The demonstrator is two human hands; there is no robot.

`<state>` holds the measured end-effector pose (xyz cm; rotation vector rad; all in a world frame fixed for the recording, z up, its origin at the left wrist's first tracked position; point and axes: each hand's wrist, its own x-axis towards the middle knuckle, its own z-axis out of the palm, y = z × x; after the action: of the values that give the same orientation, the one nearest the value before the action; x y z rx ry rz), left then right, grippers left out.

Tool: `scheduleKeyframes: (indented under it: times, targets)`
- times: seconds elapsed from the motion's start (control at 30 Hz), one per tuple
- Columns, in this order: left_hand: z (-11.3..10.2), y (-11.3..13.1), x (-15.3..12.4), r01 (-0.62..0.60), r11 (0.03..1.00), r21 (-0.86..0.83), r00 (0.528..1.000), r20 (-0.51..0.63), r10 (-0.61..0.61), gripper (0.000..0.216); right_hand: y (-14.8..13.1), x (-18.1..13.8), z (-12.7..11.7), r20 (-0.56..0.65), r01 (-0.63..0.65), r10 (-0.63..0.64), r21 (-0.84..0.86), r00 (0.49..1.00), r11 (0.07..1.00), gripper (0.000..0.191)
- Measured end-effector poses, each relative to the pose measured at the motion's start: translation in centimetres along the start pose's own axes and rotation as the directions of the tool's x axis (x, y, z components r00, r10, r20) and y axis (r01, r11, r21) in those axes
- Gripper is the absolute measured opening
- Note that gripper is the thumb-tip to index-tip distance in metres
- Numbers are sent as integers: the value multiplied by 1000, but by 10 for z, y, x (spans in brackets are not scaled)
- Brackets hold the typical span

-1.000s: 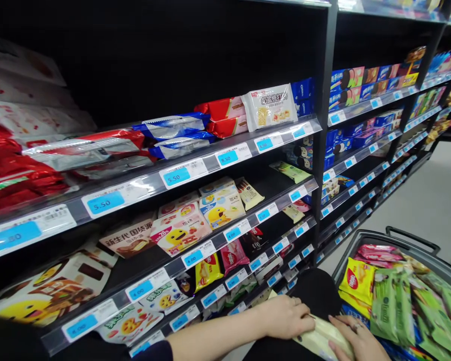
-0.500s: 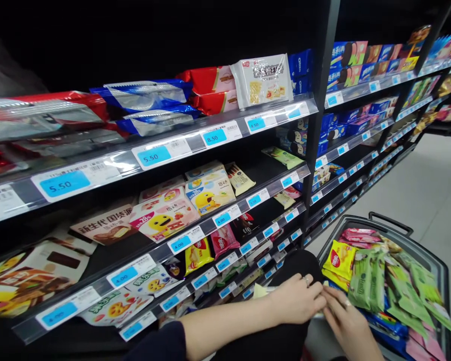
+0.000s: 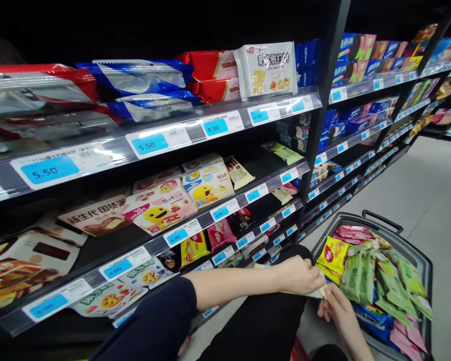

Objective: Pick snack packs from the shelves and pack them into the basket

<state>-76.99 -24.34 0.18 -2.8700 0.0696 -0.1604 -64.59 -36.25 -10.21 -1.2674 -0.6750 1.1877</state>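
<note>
A pale cream packet (image 3: 320, 292) lies over my black-clad knee, with one end showing beyond my left fist. My left hand (image 3: 299, 275) is closed round that packet, its forearm crossing in front of the lower shelves. With thumb and finger, my right hand (image 3: 338, 307) pinches the packet's end beside the basket. The grey basket (image 3: 417, 250) stands at the right. Inside it are green snack packets (image 3: 361, 271), a yellow packet (image 3: 332, 254), pink packets (image 3: 352, 233) and blue packets (image 3: 374, 317).
Black shelves with price labels (image 3: 178, 234) run along the left and into the distance. They bear a white biscuit pack (image 3: 266, 70), blue-and-silver packs (image 3: 135, 76), a pink box (image 3: 160, 205) and a cream packet (image 3: 239, 172). Grey floor (image 3: 436, 170) extends beyond the basket.
My hands, close together before, are slightly apart now, and the packet's end shows between them. My left hand has risen a little. The whole view has shifted slightly.
</note>
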Motion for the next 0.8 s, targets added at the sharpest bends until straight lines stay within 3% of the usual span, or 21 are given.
scheduleKeyframes:
  times: [0.1,0.17,0.27,0.33,0.47,0.57,0.8]
  targets:
    - [3,-16,11,-160,986,-41,987,17,161,17,-7,0,0,59,34,-32,-31,998,999,43]
    - [5,-24,15,-208,972,-111,976,37,213,13,-11,-2,3,9,56,-56,13,998,998,41]
    - [6,-27,15,-160,970,-181,984,52,172,12,-14,-6,13,-109,88,-73,145,991,985,40]
    - [3,-24,12,-151,979,-137,987,40,157,11,-16,-7,17,-150,87,-59,188,987,978,39]
    - [-7,-8,6,-136,990,40,990,-44,138,21,-18,-7,11,-99,58,-41,178,994,982,37]
    - [-9,0,9,-109,991,84,987,-111,118,28,-16,-4,2,-48,57,-51,131,998,990,35]
    - [-6,-18,28,-270,963,-28,963,-10,269,18,-4,-2,5,-271,120,-63,198,961,973,36]
